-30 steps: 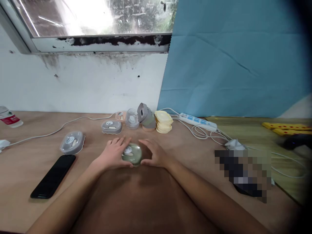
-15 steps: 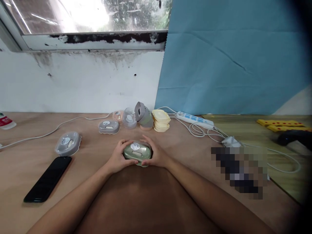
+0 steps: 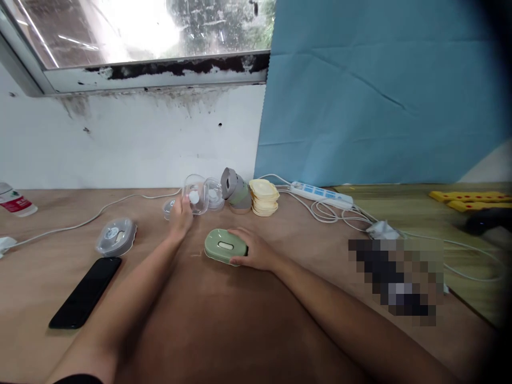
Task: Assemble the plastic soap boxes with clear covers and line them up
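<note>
My right hand (image 3: pixel 254 249) is closed around the right end of a green oval case (image 3: pixel 218 240), which has a slot in its top and stands low on the table. At the back, my left hand (image 3: pixel 182 216) grips a clear plastic cover (image 3: pixel 202 197) with a round white sticker and holds it tilted up. Right behind that cover is another clear cover (image 3: pixel 216 194). A grey case with a sticker (image 3: pixel 168 208) is partly hidden by my left hand.
A grey covered case (image 3: pixel 116 237) and a black phone (image 3: pixel 85 293) lie to the left. Rolled grey sleeves (image 3: pixel 237 189) and stacked cream-coloured pieces (image 3: pixel 264 197) stand at the back. A white power strip (image 3: pixel 322 196) with cables lies to the right, near a pixelated patch. A bottle (image 3: pixel 16 200) stands far left.
The clear cover has come off the green case. My left hand has let go of the case and moved back and left with the cover; my right hand still holds the case.
</note>
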